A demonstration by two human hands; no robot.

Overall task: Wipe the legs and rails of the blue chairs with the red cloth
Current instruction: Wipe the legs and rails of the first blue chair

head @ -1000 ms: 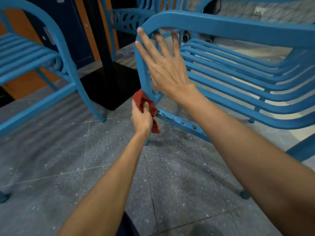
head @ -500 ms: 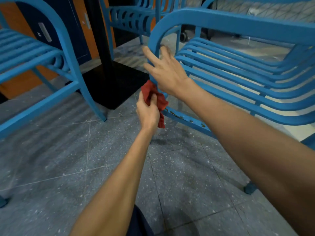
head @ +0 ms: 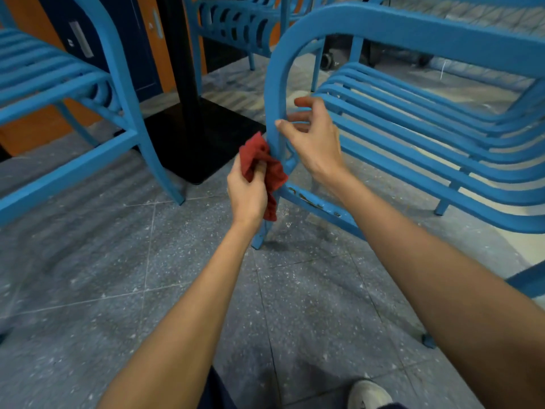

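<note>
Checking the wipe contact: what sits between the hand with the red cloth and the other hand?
In the head view, the blue chair's front leg runs between the left hand, holding the red cloth, and the right hand.

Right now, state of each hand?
Left hand: holding the red cloth at the chair leg.
Right hand: fingers curled, thumb on the same leg; firm grip cannot be told.
</note>
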